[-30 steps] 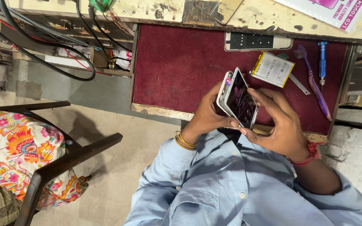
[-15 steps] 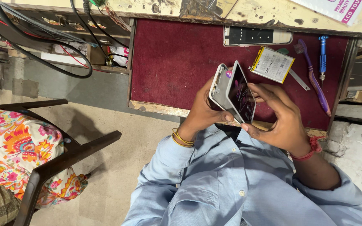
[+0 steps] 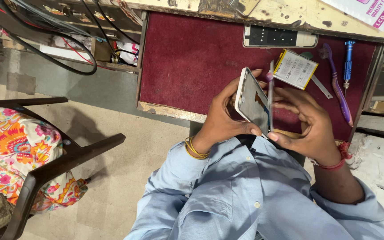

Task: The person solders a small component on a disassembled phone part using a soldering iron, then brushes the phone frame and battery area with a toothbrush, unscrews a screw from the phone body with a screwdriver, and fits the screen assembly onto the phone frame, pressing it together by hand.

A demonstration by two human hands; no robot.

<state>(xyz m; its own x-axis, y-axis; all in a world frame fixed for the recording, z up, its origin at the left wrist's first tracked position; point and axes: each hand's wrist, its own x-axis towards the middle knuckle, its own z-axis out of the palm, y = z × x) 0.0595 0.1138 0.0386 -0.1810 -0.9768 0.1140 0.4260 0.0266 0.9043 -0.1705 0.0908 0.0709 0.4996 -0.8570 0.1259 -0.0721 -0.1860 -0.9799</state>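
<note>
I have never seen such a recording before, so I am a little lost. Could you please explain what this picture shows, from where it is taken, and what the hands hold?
There is no machine: a person works with bare hands, and a camera on their head looks down. The left hand grips a white-edged phone body. The right hand holds a thin flat screen panel edge-on, lifted off that body. On the dark red mat lie a yellow-edged flat battery, a purple toothbrush, a blue screwdriver and a white phone frame.
</note>
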